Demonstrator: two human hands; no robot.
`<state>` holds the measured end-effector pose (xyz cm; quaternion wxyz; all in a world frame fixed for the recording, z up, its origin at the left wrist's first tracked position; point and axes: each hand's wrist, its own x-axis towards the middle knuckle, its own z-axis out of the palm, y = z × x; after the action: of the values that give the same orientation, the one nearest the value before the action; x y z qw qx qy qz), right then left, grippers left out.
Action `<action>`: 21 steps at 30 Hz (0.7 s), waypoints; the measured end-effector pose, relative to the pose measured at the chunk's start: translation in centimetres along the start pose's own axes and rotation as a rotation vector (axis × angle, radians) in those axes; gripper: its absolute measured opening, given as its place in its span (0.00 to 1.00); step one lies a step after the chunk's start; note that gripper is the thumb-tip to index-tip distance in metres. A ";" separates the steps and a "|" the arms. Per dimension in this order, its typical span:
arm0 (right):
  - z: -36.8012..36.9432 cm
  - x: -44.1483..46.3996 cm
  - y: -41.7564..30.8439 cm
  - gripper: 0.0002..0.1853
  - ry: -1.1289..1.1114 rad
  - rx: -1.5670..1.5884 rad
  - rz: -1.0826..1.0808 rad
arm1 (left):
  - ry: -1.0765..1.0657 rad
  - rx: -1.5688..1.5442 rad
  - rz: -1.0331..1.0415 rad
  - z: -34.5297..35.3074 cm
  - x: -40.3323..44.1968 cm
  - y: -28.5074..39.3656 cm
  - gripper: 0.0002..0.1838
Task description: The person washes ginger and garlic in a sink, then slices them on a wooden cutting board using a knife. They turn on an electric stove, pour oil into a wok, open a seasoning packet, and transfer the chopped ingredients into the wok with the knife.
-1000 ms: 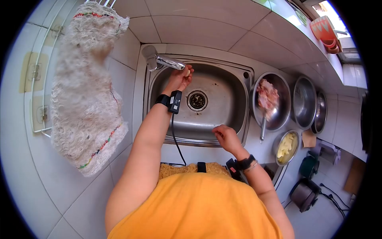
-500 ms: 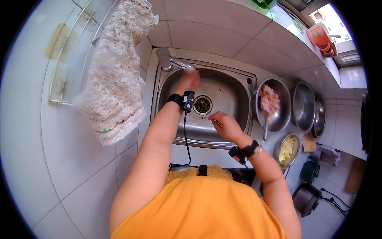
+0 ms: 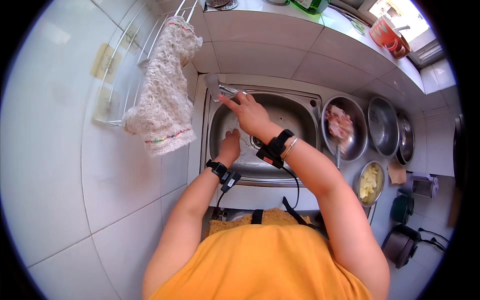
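Two bare hands in my remote feed, both above the steel sink point(image 3: 297, 145), which I use as reference. Left of the sink: white wire rack point(image 3: 109, 121) on the tiled wall, with a pale, textured cloth point(image 3: 167, 95) hanging from it.

At the sink's far left corner: chrome tap point(image 3: 212, 82). Left hand point(image 3: 230, 146) is inside the sink on its left side, near the drain point(image 3: 257, 142), fingers curled; I cannot tell whether it clasps anything. Right hand point(image 3: 253, 119) crosses above the sink toward that same corner, index finger stretched out to the tap, fingertips at it. Grip unclear: I cannot tell whether those fingers grasp the tap or merely rest there. Each wrist wears a black strap with a small box.

Beyond the sink's far edge: green bottle point(image 3: 311, 5) on the ledge. Just right of the sink: metal bowl point(image 3: 358, 131) with raw meat point(image 3: 339, 121) and a long handle leaning out. Right of the sink, nearer the wearer: smaller bowl point(image 3: 379, 193) of pale yellow pieces point(image 3: 368, 182). Farther right of the sink: second metal bowl point(image 3: 384, 127); beyond that, a third point(image 3: 406, 141), partly hidden.
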<state>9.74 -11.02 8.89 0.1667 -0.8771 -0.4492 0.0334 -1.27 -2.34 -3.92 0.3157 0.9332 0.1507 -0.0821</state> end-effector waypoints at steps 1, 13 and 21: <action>-0.5 -0.6 0.0 0.43 0.021 -0.022 0.016 | 0.090 0.167 0.079 0.0 -0.3 0.1 0.10; 0.5 -18.0 2.8 0.19 0.201 0.255 0.044 | 0.115 -0.175 0.121 3.5 0.8 -0.4 0.10; -0.9 -24.0 4.5 0.21 -0.064 0.469 0.212 | -0.301 -0.848 -0.472 4.7 0.8 2.1 0.13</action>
<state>-0.80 -32.85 6.15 0.3468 -0.8551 -0.3400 0.1815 -0.06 -6.65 -6.66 0.6580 0.6412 0.3304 -0.2162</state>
